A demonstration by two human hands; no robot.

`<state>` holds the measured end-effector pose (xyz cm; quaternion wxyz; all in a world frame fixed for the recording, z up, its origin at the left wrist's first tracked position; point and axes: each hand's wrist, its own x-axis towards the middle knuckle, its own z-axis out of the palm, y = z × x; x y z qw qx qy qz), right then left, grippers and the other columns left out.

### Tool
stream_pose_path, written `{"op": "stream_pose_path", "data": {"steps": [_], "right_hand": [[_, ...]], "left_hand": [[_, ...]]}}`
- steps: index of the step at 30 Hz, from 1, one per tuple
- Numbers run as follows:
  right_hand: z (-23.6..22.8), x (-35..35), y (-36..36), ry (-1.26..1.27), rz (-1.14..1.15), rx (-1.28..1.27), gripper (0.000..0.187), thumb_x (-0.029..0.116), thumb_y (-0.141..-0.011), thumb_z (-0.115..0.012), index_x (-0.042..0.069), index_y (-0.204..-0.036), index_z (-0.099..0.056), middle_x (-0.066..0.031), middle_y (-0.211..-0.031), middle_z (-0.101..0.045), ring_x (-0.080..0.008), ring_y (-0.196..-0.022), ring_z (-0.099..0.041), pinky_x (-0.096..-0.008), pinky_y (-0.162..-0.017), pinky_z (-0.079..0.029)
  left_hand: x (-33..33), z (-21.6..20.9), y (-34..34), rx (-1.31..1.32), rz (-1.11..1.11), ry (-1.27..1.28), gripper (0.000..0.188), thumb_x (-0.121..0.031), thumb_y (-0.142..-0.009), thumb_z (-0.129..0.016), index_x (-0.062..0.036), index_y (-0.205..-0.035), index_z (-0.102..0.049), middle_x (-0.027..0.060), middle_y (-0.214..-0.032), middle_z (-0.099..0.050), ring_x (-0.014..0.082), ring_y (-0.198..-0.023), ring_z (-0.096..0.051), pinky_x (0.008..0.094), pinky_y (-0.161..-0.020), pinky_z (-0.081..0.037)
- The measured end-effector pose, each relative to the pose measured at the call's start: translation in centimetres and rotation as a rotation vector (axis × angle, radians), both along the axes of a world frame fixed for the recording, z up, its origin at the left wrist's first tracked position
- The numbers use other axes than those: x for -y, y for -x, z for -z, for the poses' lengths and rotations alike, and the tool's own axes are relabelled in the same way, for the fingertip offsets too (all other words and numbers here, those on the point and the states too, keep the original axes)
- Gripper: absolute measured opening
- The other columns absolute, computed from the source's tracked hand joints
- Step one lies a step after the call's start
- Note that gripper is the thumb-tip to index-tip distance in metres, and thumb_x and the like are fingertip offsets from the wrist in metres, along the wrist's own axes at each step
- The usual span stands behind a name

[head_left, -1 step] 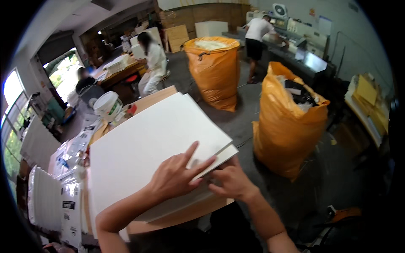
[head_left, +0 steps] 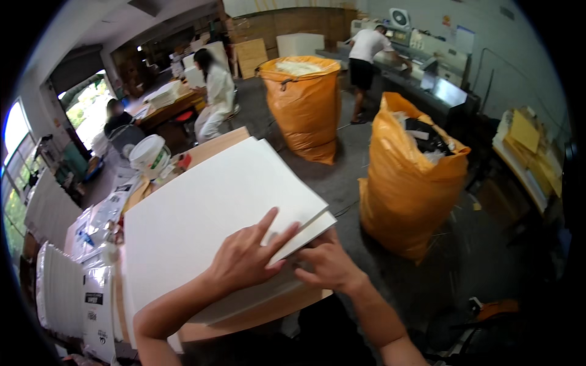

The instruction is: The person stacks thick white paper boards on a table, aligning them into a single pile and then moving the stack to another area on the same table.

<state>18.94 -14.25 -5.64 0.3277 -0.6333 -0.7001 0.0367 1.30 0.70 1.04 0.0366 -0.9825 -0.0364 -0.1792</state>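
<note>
A stack of large white sheets [head_left: 195,204] lies on a tan-topped table, its upper sheets slightly out of line at the right corner. My left hand [head_left: 244,256] rests on top near that corner with fingers spread, index and middle pointing away from me. Against the stack's near right edge, my right hand [head_left: 329,262] is curled, with its fingers at the overhanging corner of a white sheet and partly hidden beneath it. Its thumb points left below the edge.
Two orange sacks [head_left: 415,189] [head_left: 305,116] stand on the floor to the right and ahead. Left of the stack are a white bucket [head_left: 149,155] and plastic-wrapped packs [head_left: 61,287]. One person [head_left: 369,55] works at a far bench; two others sit at the far left.
The whole view has shifted slightly, moving the scene a little left in the picture. Both hands keep nearly the same pose at the corner of the stack.
</note>
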Motion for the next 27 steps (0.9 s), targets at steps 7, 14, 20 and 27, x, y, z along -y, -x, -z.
{"op": "stream_pose_path", "data": {"steps": [7, 14, 20, 27], "right_hand": [[-1.1, -0.2, 0.4, -0.160, 0.046, -0.068, 0.029, 0.026, -0.089, -0.063, 0.003, -0.104, -0.073, -0.0141, -0.118, -0.068, -0.0326, -0.124, -0.058, -0.0518, -0.117, -0.030], [-0.5, 1.5, -3.5, -0.200, 0.470, -0.167, 0.032, 0.032, -0.098, -0.064, 0.002, -0.088, -0.063, -0.0146, -0.082, -0.068, -0.0356, -0.081, -0.067, -0.0456, -0.071, -0.053], [-5.8, 0.3, -3.7, 0.084, 0.396, -0.198, 0.040, 0.034, -0.101, -0.064, 0.003, -0.078, -0.053, -0.0177, -0.074, -0.063, -0.0381, -0.068, -0.062, -0.0475, -0.064, -0.049], [-3.7, -3.0, -2.5, -0.180, 0.024, -1.543, 0.037, 0.027, -0.102, -0.063, 0.009, -0.074, -0.048, 0.0029, -0.064, -0.051, -0.0085, -0.057, -0.053, -0.0267, -0.050, -0.039]], "left_hand": [[-0.8, 0.7, -0.9, 0.078, -0.067, -0.047, 0.076, -0.033, -0.076, -0.082, -0.0080, -0.142, -0.056, 0.0139, -0.130, -0.063, 0.0298, -0.097, -0.069, 0.0404, -0.081, -0.058], [-0.7, 0.5, -0.4, 0.115, -0.070, -0.044, 0.080, -0.034, -0.079, -0.081, -0.0046, -0.147, -0.051, 0.0176, -0.130, -0.062, 0.0320, -0.098, -0.068, 0.0413, -0.081, -0.058], [-1.0, -0.6, -0.2, 0.016, -0.071, 0.108, 0.074, -0.020, -0.086, -0.076, -0.0118, -0.153, -0.045, 0.0239, -0.144, -0.051, 0.0348, -0.094, -0.070, 0.0433, -0.078, -0.061], [-2.2, -1.2, -0.2, 0.004, -0.001, 0.119, 0.040, -0.013, -0.088, -0.071, -0.0318, -0.123, -0.067, 0.0187, -0.148, -0.048, 0.0329, -0.094, -0.073, 0.0401, -0.071, -0.063]]}}
